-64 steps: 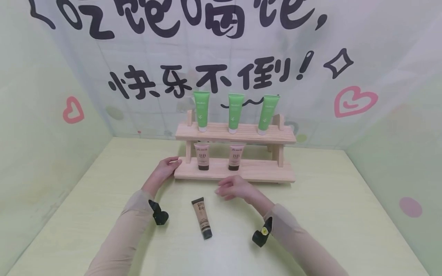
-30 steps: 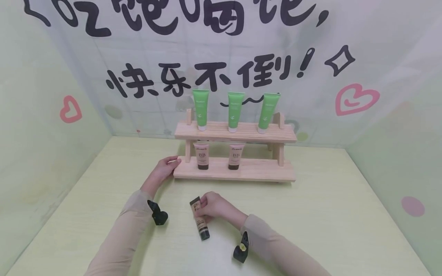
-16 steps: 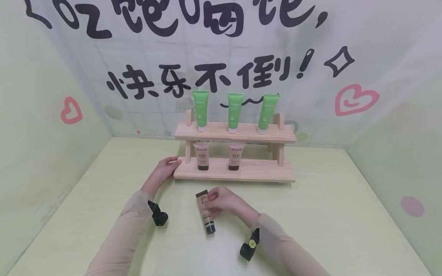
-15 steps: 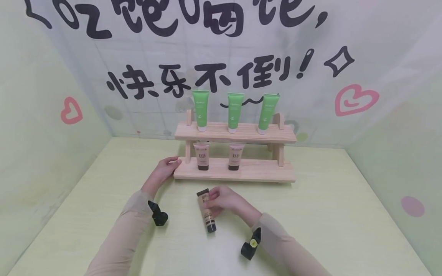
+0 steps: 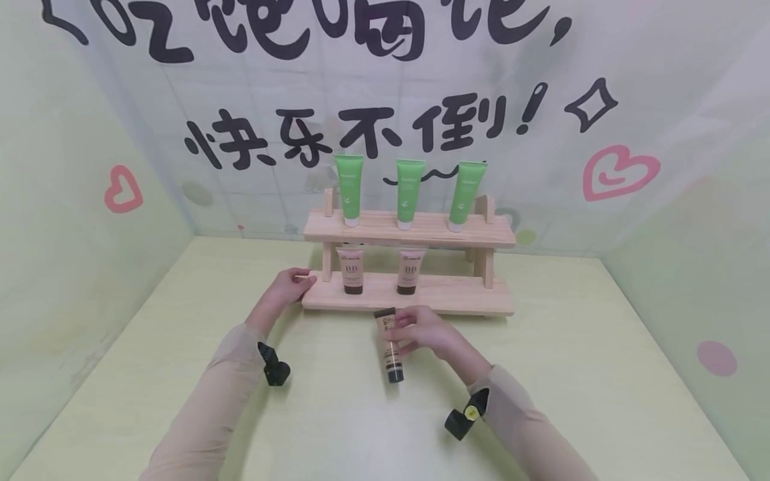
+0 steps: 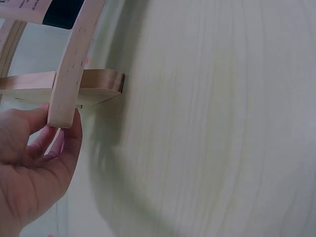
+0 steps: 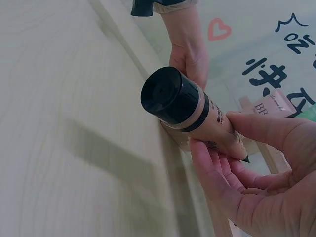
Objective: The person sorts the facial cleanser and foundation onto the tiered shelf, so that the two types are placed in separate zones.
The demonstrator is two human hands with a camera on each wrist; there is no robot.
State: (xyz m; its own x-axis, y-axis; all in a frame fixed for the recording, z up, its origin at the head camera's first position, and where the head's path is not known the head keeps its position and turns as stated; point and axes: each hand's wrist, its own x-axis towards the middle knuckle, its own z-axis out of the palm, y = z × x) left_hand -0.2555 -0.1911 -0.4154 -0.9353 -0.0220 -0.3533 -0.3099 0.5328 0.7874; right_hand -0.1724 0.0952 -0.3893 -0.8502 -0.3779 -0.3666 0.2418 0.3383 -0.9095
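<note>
My right hand (image 5: 430, 332) pinches a beige squeeze tube (image 5: 392, 356) with a black cap, just in front of the two-tier wooden display rack (image 5: 460, 296). In the right wrist view, thumb and fingers hold the tube (image 7: 212, 121) by its sides, cap towards the camera, its shadow falling on the table. My left hand (image 5: 284, 292) grips the left end of the rack's lower board; the left wrist view has this board (image 6: 73, 69) between thumb and fingers. Two pink BB cream tubes, one left (image 5: 351, 270) and one nearer the middle (image 5: 411, 270), stand cap-down on that board.
Three green tubes with white caps, left (image 5: 349, 190), middle (image 5: 410, 192) and right (image 5: 466, 196), stand on the upper board (image 5: 379, 228). Behind the rack, a printed backdrop (image 5: 385, 93) rises from the table (image 5: 150, 321), and side panels flank it.
My right hand has taken hold of the beige tube lying on the table, lifted it and carried it right and towards the rack. My left hand stays at the rack's left end.
</note>
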